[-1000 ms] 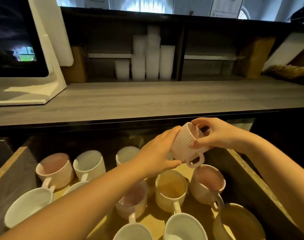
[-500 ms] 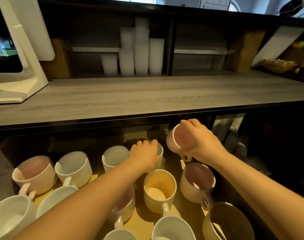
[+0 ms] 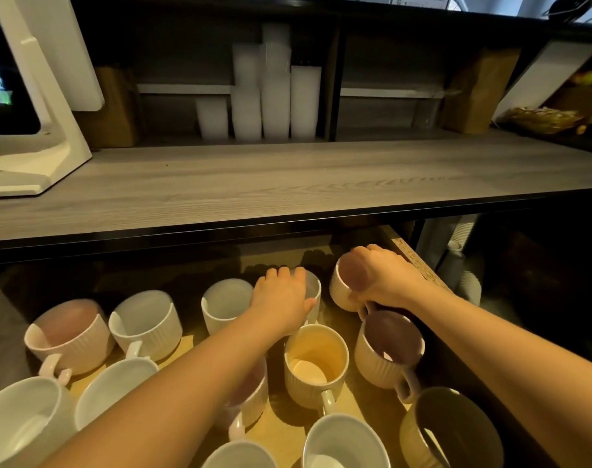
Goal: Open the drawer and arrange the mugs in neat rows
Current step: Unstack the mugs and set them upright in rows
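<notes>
The pale pink ribbed ceramic mug is gripped in the curled right hand at the back right corner of the open wooden drawer. The left hand is curled over the neighbouring white ribbed mug. The pink mug is best set down level with that row, handle turned frontward.

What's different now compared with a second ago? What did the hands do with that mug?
The left hand let go of the pink mug and moved down onto a white mug in the back row, gripping its rim. The right hand alone carried the pink mug down into the drawer's back right corner. The other mugs stayed put.
</notes>
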A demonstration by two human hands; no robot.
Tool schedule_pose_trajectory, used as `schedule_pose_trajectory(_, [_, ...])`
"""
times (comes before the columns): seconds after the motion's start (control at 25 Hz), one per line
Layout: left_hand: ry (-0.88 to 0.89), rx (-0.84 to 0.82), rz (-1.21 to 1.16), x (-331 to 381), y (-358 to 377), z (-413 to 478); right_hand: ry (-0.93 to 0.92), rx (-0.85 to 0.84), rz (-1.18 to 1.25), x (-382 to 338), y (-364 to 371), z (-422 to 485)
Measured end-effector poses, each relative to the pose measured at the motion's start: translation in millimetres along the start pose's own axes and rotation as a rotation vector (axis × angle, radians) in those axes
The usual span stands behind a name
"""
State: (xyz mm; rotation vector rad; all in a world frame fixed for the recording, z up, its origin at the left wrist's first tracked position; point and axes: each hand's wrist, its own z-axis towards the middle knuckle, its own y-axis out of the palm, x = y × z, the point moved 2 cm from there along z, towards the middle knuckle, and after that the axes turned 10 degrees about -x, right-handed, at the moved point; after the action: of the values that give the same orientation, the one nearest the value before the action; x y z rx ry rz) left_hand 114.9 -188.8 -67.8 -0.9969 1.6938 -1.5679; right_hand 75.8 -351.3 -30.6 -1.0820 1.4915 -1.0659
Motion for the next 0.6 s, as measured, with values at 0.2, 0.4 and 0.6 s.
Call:
schedule_pose_trajectory(0.2, [-0.003,0.016,-0.029,-2,0,-1,0.022,-0.112,-0.064,1,5,17])
schedule_pose_trajectory(0.4, [-0.015,0.008,-0.049,-2,1,0,0.035,-0.147,-0.080,4,9,20])
schedule_pose_trajectory(0.6, [-0.003,-0.061,-0.101,-5,-3,-14,-0.011,-0.154,-0.201,-2,6,4])
